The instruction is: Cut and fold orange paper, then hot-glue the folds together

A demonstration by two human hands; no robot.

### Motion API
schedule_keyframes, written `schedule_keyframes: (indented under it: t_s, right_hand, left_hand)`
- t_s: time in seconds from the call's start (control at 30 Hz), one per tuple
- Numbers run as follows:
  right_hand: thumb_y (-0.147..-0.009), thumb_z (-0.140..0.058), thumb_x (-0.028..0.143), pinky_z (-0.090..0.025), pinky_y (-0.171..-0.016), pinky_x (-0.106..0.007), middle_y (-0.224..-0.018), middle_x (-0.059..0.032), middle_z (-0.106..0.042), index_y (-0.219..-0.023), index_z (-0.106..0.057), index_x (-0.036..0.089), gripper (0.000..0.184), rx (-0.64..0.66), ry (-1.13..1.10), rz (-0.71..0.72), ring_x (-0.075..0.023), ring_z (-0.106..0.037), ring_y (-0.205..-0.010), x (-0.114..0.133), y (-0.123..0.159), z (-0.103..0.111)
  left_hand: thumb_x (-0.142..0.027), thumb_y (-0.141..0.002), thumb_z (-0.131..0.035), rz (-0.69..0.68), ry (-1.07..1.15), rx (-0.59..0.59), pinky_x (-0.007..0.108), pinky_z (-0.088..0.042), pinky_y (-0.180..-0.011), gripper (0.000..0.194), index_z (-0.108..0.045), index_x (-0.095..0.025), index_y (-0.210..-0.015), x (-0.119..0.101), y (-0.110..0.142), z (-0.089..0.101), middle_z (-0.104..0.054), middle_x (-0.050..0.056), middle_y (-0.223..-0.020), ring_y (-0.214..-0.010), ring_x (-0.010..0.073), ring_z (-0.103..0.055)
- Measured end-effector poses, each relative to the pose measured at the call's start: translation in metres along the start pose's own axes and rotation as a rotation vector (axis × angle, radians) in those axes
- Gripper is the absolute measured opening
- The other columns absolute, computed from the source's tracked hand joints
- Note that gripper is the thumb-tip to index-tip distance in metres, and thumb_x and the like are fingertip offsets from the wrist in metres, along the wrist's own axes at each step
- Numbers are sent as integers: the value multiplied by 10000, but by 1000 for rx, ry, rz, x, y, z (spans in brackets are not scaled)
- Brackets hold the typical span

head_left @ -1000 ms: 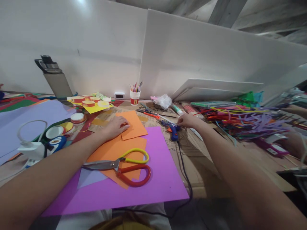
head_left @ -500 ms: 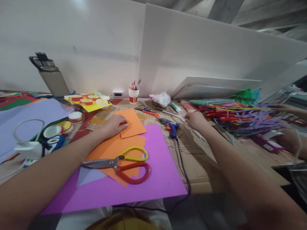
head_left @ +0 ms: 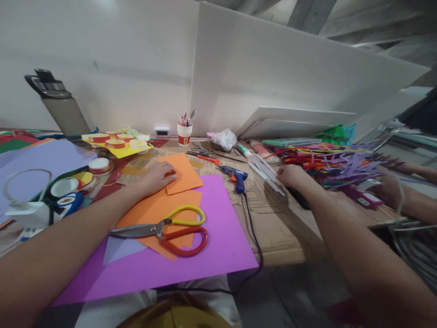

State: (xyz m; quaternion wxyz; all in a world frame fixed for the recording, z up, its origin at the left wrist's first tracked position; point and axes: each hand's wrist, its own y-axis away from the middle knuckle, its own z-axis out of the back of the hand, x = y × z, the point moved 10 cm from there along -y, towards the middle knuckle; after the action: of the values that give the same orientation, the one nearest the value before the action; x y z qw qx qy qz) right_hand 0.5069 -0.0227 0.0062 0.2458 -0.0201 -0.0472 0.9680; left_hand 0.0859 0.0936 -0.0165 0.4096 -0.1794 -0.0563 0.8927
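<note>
My left hand (head_left: pixel 157 176) rests on a small orange sheet of paper (head_left: pixel 186 175), fingers loosely bent and a gap beside the thumb. That sheet overlaps a larger orange piece on a purple sheet (head_left: pixel 225 237). Scissors (head_left: pixel 182 230) with one yellow and one red handle lie across the papers. My right hand (head_left: pixel 293 177) is low over the cardboard with its fingers curled in; what they hold, if anything, is hidden. Beside its fingertips are clear glue sticks (head_left: pixel 264 171), and a dark flat object (head_left: pixel 302 199) shows under it. A blue glue gun (head_left: pixel 238 177) lies between my hands.
A heap of coloured pipe cleaners (head_left: pixel 341 166) lies at right, near another person's hands (head_left: pixel 392 187). Behind stand a paper cup of pencils (head_left: pixel 185 136) and a bottle (head_left: pixel 64 111). Tape rolls (head_left: pixel 99 166) and a white plug (head_left: pixel 30 214) are at left. The glue gun's cord (head_left: pixel 256 237) hangs over the edge.
My right hand has moved right, away from the clear glue sticks' middle, which now show more fully. The view has shifted slightly right. My left hand stays on the orange paper.
</note>
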Motion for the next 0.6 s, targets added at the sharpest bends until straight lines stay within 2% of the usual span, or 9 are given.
schedule_keyframes:
  t_s: [0.1,0.17,0.3,0.47,0.6]
  right_hand:
    - [-803,-637,151,-415,-732,-295,-998,-213,-726,-960,-751,103,200,2,32,10,-254,-666,-908,2,4,-6]
    - [-848,-613,218,-419,-770,-295,-1059,-189,-718,-1031,-736,122,240,-9,38,28,-257,-654,-974,9,6,-7]
    - [-832,-644,260,-444,-752,-288,-933,-126,-743,-867,-758,164,153,103,79,79,-244,-676,-903,26,8,-21]
    - [-817,-630,212,-475,-785,-329,-881,-172,-740,-783,-759,145,149,145,128,83,-281,-685,-908,35,3,-30]
    - [-770,-617,144,-492,-784,-345,-841,-197,-728,-803,-761,106,153,168,132,59,-303,-694,-897,35,-1,-33]
  left_hand:
    - [-460,-907,-452,8,3,-1,457,-410,-1023,394,-687,-171,-1037,0,0,1,-691,117,-1149,-1121,282,-579]
    - [-462,-908,-449,3,7,0,455,-410,-1023,395,-687,-174,-1036,1,0,0,-690,116,-1149,-1118,280,-578]
    - [-467,-906,-457,-7,14,-6,452,-406,-1032,392,-687,-176,-1033,2,0,-1,-690,113,-1139,-1122,276,-574]
    - [-463,-905,-463,-15,28,-16,450,-410,-1026,390,-692,-177,-1040,4,0,-3,-688,115,-1141,-1117,276,-576]
    - [-462,-918,-447,-14,-15,-6,438,-404,-1032,405,-688,-168,-1058,5,0,-5,-687,120,-1132,-1121,270,-577]
